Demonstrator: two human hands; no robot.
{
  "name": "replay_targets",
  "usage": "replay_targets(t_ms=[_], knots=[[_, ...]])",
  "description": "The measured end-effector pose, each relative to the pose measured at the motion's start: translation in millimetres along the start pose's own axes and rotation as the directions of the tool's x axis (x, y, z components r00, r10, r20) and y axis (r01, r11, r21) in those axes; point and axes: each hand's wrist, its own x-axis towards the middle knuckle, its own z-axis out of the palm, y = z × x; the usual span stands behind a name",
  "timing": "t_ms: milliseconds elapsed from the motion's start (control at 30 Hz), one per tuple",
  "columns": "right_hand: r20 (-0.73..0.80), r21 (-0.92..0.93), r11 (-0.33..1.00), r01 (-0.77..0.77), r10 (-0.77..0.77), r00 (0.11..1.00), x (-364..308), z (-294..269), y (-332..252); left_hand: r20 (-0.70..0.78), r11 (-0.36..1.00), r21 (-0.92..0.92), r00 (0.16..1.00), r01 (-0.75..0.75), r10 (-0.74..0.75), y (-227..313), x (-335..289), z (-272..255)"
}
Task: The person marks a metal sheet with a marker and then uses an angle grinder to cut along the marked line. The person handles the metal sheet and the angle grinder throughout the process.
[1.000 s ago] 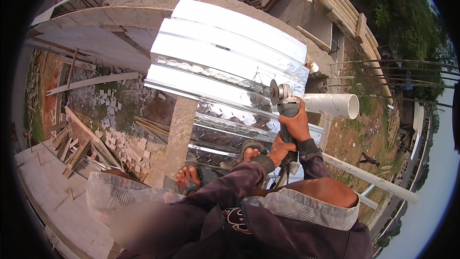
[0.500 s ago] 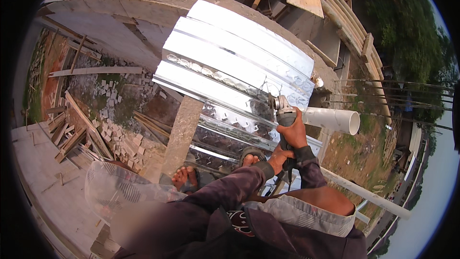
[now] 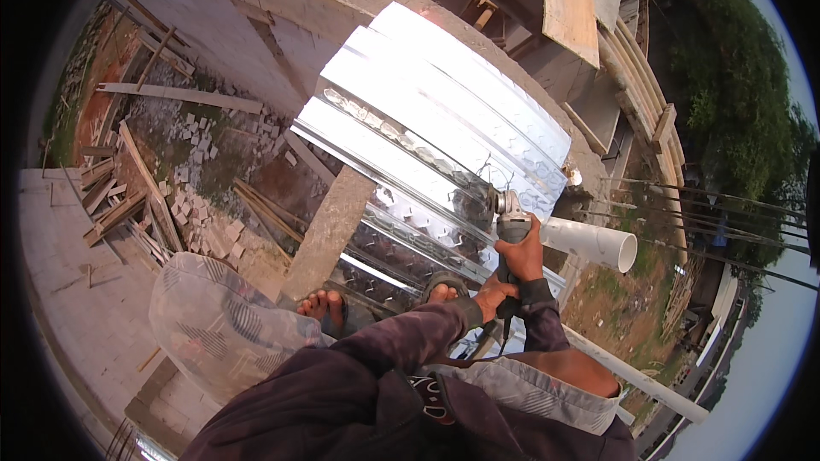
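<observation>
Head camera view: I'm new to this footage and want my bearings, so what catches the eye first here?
The shiny corrugated metal sheet fills the middle, running from upper right down to the person's sandalled feet. At its right edge both hands grip an angle grinder, right hand higher, left hand below. A white pipe juts out just right of the grinder, with rubble and planks on the ground far below at left.

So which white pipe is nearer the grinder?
The short fat white pipe, its open end showing, lies right beside the grinder. The long thin white pipe runs lower, past the elbow.
</observation>
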Motion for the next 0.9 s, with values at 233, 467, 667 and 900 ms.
replay_targets(t_ms=[233, 467, 667, 900], knots=[[0.003, -0.001, 0.997, -0.079, 0.079, 0.997, -10, -1, -1, 0.02, 0.998, -0.014, 0.998, 0.062, -0.061, -17, 5, -15], [-0.09, 0.57, 0.821, -0.045, 0.117, 0.989, -31, -30, 1, 0.25, 0.79, 0.59, 0.968, -0.167, 0.017, 39, -17, -11], [-0.06, 0.771, 0.629, -0.102, 0.232, 0.971, -56, -63, 16, 0.416, -0.42, 0.903, 0.43, -0.09, 0.802, 349, 19, 10], [-0.062, 0.8, 0.59, -0.113, 0.268, 0.961, -100, -60, 30, 0.061, -0.206, 0.795, 0.262, 0.571, 0.963, 544, 38, -92]])
